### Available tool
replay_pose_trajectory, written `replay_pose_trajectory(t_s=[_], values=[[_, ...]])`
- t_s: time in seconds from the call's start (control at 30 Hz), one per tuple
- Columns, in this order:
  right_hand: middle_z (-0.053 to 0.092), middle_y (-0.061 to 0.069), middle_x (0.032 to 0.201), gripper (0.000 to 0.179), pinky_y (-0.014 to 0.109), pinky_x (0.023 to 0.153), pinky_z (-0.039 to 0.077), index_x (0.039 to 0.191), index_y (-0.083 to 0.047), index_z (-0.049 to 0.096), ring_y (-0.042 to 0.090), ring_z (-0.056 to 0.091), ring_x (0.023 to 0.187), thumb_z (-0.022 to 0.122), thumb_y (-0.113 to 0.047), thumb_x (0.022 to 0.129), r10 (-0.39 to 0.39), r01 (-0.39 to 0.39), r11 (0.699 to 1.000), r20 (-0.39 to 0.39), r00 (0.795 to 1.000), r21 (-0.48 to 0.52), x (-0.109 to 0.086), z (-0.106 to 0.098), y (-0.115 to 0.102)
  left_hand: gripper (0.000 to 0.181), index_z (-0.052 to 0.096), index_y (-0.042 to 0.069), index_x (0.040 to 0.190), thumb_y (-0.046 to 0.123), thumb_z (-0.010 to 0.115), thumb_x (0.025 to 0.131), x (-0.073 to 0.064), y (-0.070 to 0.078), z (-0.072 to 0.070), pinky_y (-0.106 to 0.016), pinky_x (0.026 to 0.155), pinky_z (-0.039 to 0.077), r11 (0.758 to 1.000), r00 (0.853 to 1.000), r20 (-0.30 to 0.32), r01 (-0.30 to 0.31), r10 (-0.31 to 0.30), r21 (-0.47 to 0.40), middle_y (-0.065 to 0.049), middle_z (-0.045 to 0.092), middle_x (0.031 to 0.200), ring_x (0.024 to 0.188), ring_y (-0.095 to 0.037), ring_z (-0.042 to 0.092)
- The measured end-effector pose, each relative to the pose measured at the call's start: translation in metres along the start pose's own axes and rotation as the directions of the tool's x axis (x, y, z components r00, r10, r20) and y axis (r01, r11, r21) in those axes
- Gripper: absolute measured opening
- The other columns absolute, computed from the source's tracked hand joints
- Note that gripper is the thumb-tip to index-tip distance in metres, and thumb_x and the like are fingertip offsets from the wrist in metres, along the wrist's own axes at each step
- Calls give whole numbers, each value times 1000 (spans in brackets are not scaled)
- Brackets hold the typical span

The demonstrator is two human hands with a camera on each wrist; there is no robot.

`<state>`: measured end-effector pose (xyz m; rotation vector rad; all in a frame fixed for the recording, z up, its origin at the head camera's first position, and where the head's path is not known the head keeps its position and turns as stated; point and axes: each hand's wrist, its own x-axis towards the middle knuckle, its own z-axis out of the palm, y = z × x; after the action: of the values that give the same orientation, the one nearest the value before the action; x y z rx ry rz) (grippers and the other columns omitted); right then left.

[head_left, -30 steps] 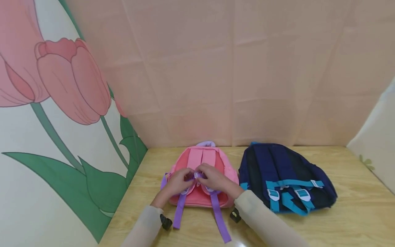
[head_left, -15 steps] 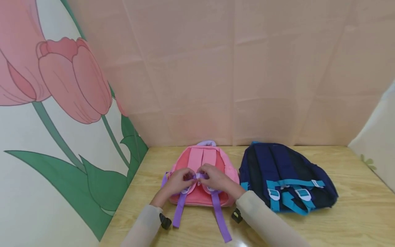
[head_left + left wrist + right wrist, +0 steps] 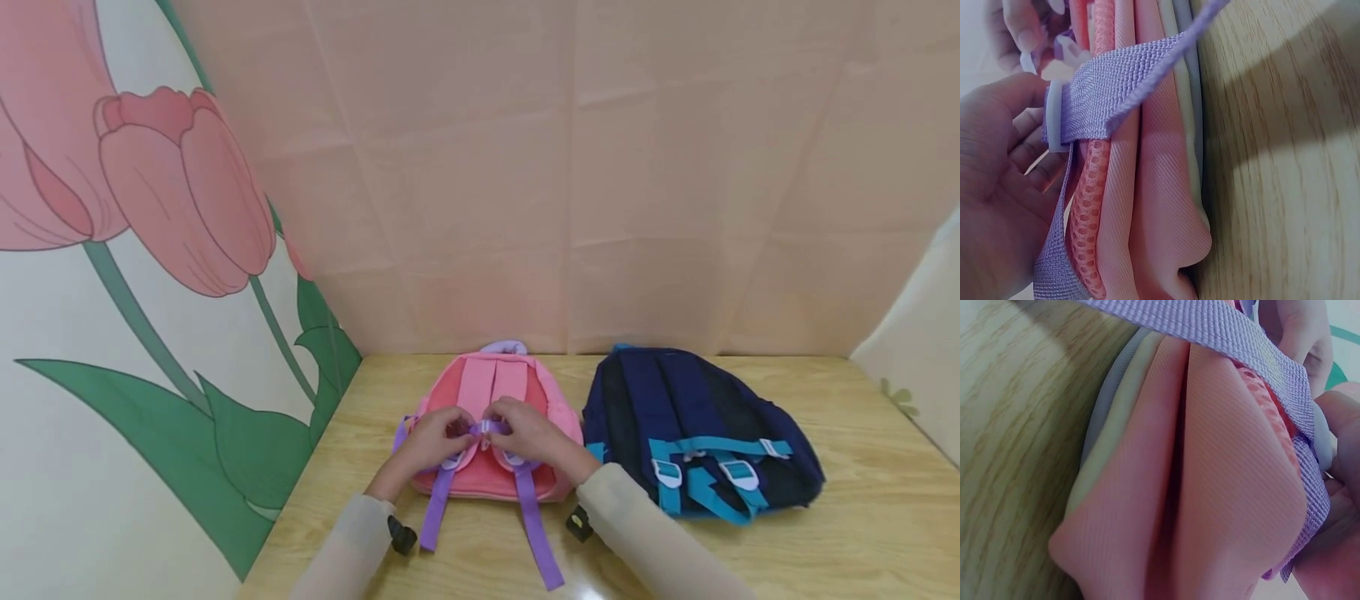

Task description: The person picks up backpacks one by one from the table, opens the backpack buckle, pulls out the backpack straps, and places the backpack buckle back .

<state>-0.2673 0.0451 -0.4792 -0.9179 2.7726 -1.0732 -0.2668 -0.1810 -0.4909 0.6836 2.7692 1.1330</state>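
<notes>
A pink backpack (image 3: 551, 404) lies on the table with its shoulder-strap side up. Across its middle runs a short purple chest strap (image 3: 501, 427) with a white buckle (image 3: 485, 426). My left hand (image 3: 433, 439) pinches the strap just left of the buckle, and my right hand (image 3: 528, 433) pinches it on the right. Two purple webbing tails (image 3: 534, 525) hang from the shoulder straps onto the table. In the left wrist view, a white adjuster (image 3: 1055, 115) on purple webbing sits beside my fingers. The right wrist view shows the pink side of the bag (image 3: 1235, 469); the fingertips are partly hidden.
To the right, close to the pink bag, lies a navy backpack (image 3: 618, 396) with turquoise straps (image 3: 720, 446). Both rest on a wooden table (image 3: 862, 533). A pinkish cloth backdrop (image 3: 465, 183) stands behind, and a tulip-printed panel (image 3: 180, 192) at left.
A little more purple strap now shows on both sides of the buckle between my fingers. Both hands keep their hold in nearly the same place, and the bags stay put.
</notes>
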Motion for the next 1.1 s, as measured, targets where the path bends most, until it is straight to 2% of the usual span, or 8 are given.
replay_pose_trajectory(t_s=[0.53,0.87,1.1], values=[[59,-6,96,20,28,78,50,107,-14,67,10,54,86,77,-19,90,-64,63,998,-26,998,-21,-1,-3,8,14,68,19,107,20,72,94,2,-3,0,-30,80,52,1000,1000,11,-2,2,9,7,66,97,91,-10,61],[59,-3,94,21,28,75,49,108,-9,68,11,53,83,77,-15,89,-116,114,993,-38,993,-42,-4,-6,10,14,67,20,106,18,72,94,1,-2,0,-30,80,52,1000,1000,11,12,-12,4,7,65,97,90,-11,60],[60,-3,95,23,28,78,51,109,-8,69,11,55,86,77,-14,88,-109,107,994,-63,992,-33,-7,-6,14,13,66,18,104,15,72,93,2,-1,0,-29,78,53,1000,1000,7,17,-17,21,5,65,98,90,-11,60]])
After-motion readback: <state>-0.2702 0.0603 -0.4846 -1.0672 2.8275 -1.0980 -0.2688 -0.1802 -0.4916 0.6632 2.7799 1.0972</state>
